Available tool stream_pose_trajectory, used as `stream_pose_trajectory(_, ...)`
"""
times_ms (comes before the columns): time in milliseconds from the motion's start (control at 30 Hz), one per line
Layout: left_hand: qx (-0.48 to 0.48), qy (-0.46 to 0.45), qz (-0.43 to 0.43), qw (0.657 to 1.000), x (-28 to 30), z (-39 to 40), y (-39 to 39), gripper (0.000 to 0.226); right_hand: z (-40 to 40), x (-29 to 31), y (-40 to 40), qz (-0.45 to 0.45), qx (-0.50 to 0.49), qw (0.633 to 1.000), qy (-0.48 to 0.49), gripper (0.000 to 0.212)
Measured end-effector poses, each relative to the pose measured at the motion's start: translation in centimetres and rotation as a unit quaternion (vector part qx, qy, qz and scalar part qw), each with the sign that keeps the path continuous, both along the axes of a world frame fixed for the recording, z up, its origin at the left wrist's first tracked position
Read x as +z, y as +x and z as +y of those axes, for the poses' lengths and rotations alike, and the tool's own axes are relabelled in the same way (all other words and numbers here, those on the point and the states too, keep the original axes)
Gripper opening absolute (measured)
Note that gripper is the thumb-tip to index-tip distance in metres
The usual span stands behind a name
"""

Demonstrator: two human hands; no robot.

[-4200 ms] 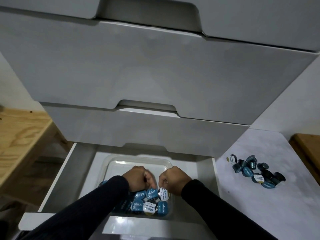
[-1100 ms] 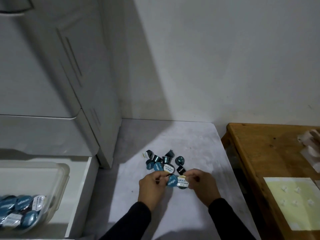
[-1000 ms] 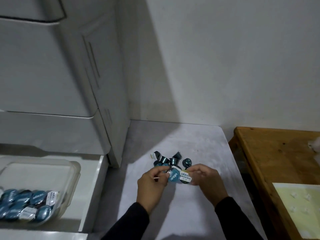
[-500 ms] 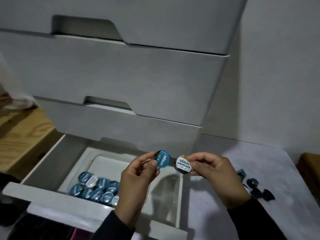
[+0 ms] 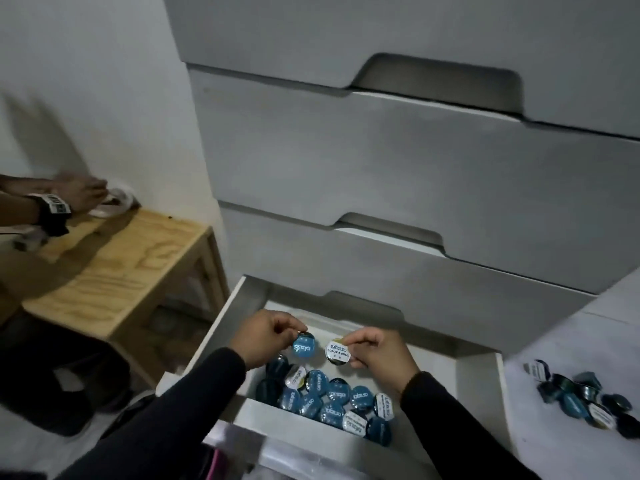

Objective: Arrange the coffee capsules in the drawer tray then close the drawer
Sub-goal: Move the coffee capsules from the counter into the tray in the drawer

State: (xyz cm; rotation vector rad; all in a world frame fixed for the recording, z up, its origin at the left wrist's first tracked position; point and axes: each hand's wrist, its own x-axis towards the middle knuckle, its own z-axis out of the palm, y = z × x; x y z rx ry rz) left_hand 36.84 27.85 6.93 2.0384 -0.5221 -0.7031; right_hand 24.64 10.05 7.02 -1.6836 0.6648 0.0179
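Observation:
The bottom drawer [image 5: 221,327] of the white chest stands pulled out. Inside it a clear plastic tray [image 5: 433,372] holds several blue and white coffee capsules [image 5: 332,396], packed lid-up along its near side. My left hand [image 5: 266,337] pinches a blue-lidded capsule [image 5: 303,345] just above the tray. Beside it my right hand [image 5: 377,351] pinches a white-lidded capsule [image 5: 337,352] at the same height. The two capsules hang close together without touching.
Several loose capsules [image 5: 581,400] lie on the grey surface at the right. Two shut drawers [image 5: 381,174] rise above the open one. At the left is a wooden stand [image 5: 114,258], where another person's hand [image 5: 72,194] with a dark wristband reaches toward the wall.
Both hands picked one capsule each from the loose pile on the right, carried them left, and now hold them lower, over the tray in the drawer.

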Motion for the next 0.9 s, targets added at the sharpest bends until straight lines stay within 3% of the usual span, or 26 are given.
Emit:
stream_pose_trajectory(133,-0.084,0.073,-0.029,0.993,-1.9,-1.2,2.2,0.021,0.9,-2.2,1.6,0.056,-0.025,0.998,0.012,0.028)
stream_pose_trajectory(433,-0.199,0.133,-0.052,0.97,-3.9,-3.8,3.6,0.024,-0.5,-5.3,2.4,0.116,-0.052,0.992,0.01,0.027)
stream_pose_trajectory(600,-0.25,0.188,-0.06,0.948,-3.6,-4.3,5.3,0.031,-0.4,-5.9,3.1,0.105,-0.065,0.991,0.045,0.029)
stream_pose_trajectory(733,-0.284,0.203,-0.074,0.934,-3.2,-4.4,6.0,0.022,-0.1,-6.2,3.4,0.084,-0.061,0.993,0.058,0.028)
stream_pose_trajectory(900,-0.253,0.199,-0.1,0.942,-3.3,-3.5,5.8,0.02,0.4,-6.5,4.0,0.076,-0.057,0.992,0.089,0.025)
